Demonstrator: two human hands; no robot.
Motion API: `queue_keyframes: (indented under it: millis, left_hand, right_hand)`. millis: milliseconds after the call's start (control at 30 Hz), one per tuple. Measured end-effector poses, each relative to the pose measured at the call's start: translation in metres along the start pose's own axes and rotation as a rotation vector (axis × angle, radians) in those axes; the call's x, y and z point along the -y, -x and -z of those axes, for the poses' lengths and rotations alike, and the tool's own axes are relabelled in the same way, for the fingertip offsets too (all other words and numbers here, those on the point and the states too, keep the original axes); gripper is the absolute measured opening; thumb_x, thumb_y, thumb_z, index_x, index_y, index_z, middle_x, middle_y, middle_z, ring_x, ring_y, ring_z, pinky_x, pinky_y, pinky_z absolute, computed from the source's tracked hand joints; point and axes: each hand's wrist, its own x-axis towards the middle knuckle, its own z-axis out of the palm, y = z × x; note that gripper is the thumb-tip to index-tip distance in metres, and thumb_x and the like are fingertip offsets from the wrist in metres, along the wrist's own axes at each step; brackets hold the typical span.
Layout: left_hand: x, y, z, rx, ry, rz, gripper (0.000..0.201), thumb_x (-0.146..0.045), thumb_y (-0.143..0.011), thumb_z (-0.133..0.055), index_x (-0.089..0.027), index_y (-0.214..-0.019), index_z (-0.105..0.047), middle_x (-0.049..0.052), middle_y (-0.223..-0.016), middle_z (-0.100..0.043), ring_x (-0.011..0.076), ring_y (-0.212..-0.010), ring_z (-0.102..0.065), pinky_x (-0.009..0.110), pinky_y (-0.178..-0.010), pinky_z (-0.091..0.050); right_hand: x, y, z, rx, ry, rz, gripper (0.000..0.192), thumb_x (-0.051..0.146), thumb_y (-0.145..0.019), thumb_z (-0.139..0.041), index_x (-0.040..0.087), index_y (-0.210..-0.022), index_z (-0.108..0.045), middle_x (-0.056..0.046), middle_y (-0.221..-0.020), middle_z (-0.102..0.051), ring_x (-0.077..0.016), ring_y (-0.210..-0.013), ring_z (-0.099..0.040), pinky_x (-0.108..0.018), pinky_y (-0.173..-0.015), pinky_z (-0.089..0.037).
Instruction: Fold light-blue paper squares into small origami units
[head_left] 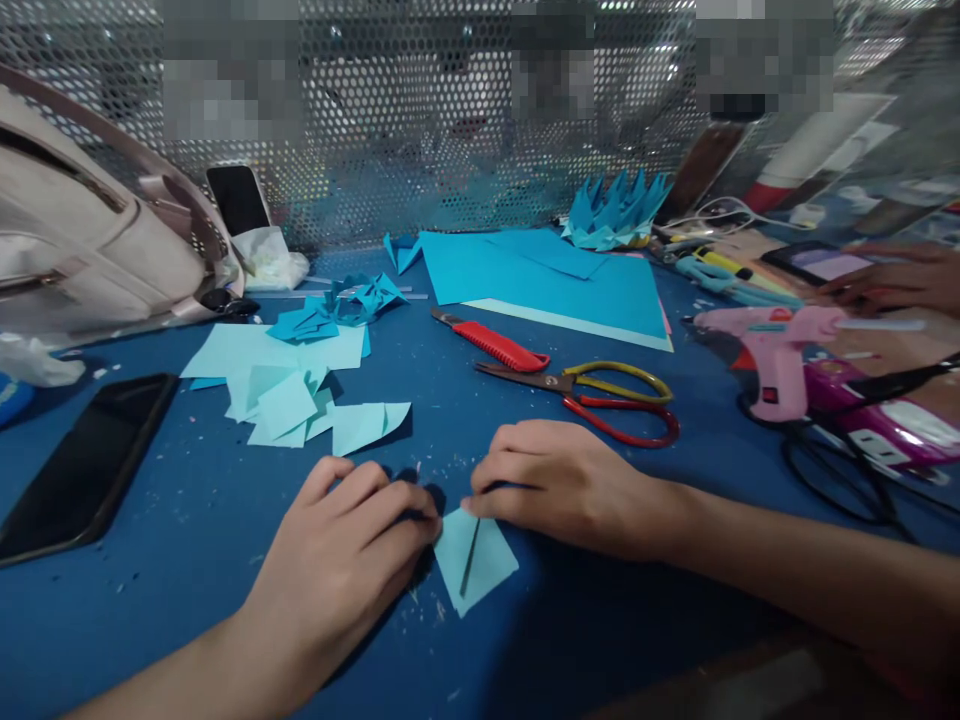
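Note:
A small light-teal paper square (487, 565) lies cornerwise on the blue table in front of me. A thin dark line runs down it; I cannot tell whether it is a gap between folded flaps or a thin strip. My left hand (352, 545) is curled, its fingertips closed at the paper's left corner. With bent fingers pressed together, my right hand (555, 480) grips the top corner. Just beyond the hands, several loose light-teal paper squares (289, 400) are heaped at the left. Scissors (570, 385) with yellow and red handles and a red cutter (502, 345) lie beyond my right hand.
Blue sheets (540, 270) and a spiky blue folded-paper piece (619, 210) lie at the back. A phone (90, 460) and a pale bag (90, 220) are at the left. At right are a pink glue gun (784, 355), black cords and another person's hand (892, 280).

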Motion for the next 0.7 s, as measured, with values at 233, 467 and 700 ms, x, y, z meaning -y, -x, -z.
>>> queue_keyframes:
  millis: [233, 467, 700]
  left_hand:
    - [-0.0002, 0.0077, -0.0025, -0.047, -0.055, -0.041, 0.028, -0.019, -0.103, -0.039, -0.021, -0.097, -0.067, 0.000, -0.101, -0.073, 0.0188, -0.082, -0.053, 0.038, -0.077, -0.028]
    - [-0.0002, 0.0028, 0.0001, -0.057, -0.056, -0.052, 0.026, -0.020, -0.102, -0.044, -0.020, -0.096, -0.069, -0.001, -0.099, -0.074, 0.0174, -0.080, -0.055, 0.037, -0.077, -0.029]
    - [0.0003, 0.0055, 0.0003, -0.032, -0.059, -0.056, 0.029, -0.023, -0.103, -0.041, -0.021, -0.100, -0.070, -0.002, -0.106, -0.074, 0.0177, -0.083, -0.056, 0.037, -0.083, -0.030]
  right_hand:
    - [0.0012, -0.0004, 0.0024, -0.024, 0.154, 0.094, 0.025, 0.014, -0.102, -0.040, 0.017, -0.108, -0.064, -0.003, -0.100, -0.069, -0.0159, -0.085, -0.057, -0.033, -0.075, -0.045]
    - [-0.0023, -0.0006, -0.0023, -0.122, 0.132, 0.124, 0.020, 0.015, -0.100, -0.046, 0.016, -0.107, -0.064, -0.002, -0.095, -0.069, -0.0155, -0.084, -0.057, -0.033, -0.071, -0.043]
    - [-0.0016, -0.0043, 0.0017, -0.082, 0.114, 0.100, 0.023, 0.016, -0.102, -0.042, 0.016, -0.099, -0.065, -0.001, -0.090, -0.069, -0.0137, -0.081, -0.054, -0.031, -0.067, -0.042]
